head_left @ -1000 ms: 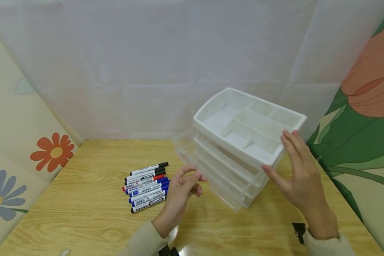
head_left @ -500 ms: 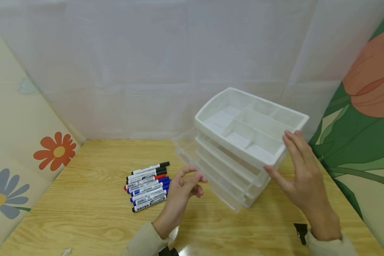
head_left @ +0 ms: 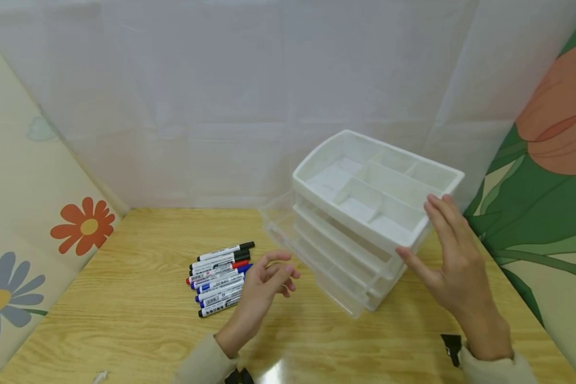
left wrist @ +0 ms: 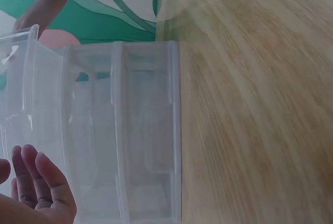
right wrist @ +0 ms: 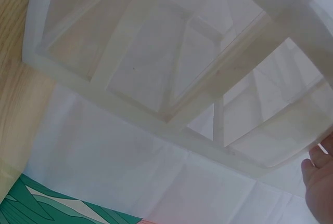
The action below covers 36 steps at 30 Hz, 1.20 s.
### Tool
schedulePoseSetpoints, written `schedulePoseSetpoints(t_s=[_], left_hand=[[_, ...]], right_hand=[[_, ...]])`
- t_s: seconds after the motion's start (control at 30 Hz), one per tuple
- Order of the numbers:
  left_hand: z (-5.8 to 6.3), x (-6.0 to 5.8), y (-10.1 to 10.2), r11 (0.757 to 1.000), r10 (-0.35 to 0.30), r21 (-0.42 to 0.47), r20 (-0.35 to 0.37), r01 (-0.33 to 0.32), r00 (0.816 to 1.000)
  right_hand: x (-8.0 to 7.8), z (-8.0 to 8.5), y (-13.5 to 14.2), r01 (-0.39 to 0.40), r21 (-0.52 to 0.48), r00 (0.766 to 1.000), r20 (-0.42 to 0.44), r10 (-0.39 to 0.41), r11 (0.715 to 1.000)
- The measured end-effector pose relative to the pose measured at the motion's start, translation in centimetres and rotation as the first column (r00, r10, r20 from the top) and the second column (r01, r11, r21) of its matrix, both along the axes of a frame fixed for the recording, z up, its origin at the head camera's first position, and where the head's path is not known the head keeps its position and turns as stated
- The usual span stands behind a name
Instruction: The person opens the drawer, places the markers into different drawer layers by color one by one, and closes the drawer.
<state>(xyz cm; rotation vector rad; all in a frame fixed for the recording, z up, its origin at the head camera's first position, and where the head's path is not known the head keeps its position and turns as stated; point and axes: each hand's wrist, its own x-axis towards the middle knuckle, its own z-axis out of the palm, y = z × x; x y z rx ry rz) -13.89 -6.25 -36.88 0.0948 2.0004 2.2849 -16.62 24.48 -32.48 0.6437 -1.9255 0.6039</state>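
A white plastic drawer organizer [head_left: 413, 226] with a divided top tray stands on the table, turned at an angle. One clear drawer [head_left: 312, 269] juts out from its front, above the lower drawers. My left hand [head_left: 256, 301] is just off this drawer's front, fingers loosely bent around nothing; the left wrist view shows its fingertips near the clear plastic. At the organizer's near right corner, my right hand [head_left: 456, 272] rests its fairly straight fingers and thumb against the top rim. In the right wrist view, the organizer's open-framed side [right wrist: 171, 125] fills much of the picture.
Several capped markers [head_left: 218, 285], black, red and blue, lie in a row left of the organizer, partly behind my left hand. A white cloth [head_left: 211, 106] hangs behind the wooden table [head_left: 125, 298]. A small white scrap [head_left: 100, 377] lies near the front edge.
My left hand has let go of the drawer's front edge and moved a little left, now covering the marker ends. The right hand and the organizer stay where they were.
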Motion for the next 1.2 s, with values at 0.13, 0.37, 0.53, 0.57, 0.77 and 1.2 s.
schedulePoseSetpoints(t_s=[0.13, 0.37, 0.53, 0.57, 0.77, 1.2], left_hand=[[-0.3, 0.0, -0.9, 0.998, -0.001, -0.065, -0.029, -0.001, 1.000], [-0.6, 0.1, -2.4, 0.993, 0.003, -0.117, -0.057, -0.010, 0.998], [-0.7, 0.2, -3.5, 0.990, 0.006, -0.142, -0.073, -0.016, 0.997], [-0.7, 0.3, -3.8, 0.989, 0.005, -0.149, -0.072, -0.016, 0.997], [-1.0, 0.5, -5.3, 0.974, 0.002, -0.224, -0.084, -0.021, 0.996], [-1.5, 1.0, -8.0, 0.942, 0.020, -0.332, -0.052, -0.036, 0.998]], right_hand=[[0.0, 0.1, 0.0, -0.002, 0.001, 1.000, 0.005, 0.001, 1.000], [0.2, 0.1, -0.1, 0.002, 0.004, 1.000, 0.012, -0.002, 1.000], [0.1, 0.1, -0.3, -0.004, 0.002, 1.000, 0.007, 0.004, 1.000], [0.1, 0.1, -0.4, -0.006, 0.003, 1.000, 0.007, 0.006, 1.000], [0.0, 0.2, -0.8, -0.013, -0.001, 1.000, 0.003, 0.013, 1.000], [0.0, 0.3, -1.2, -0.020, -0.012, 1.000, 0.006, 0.020, 1.000]])
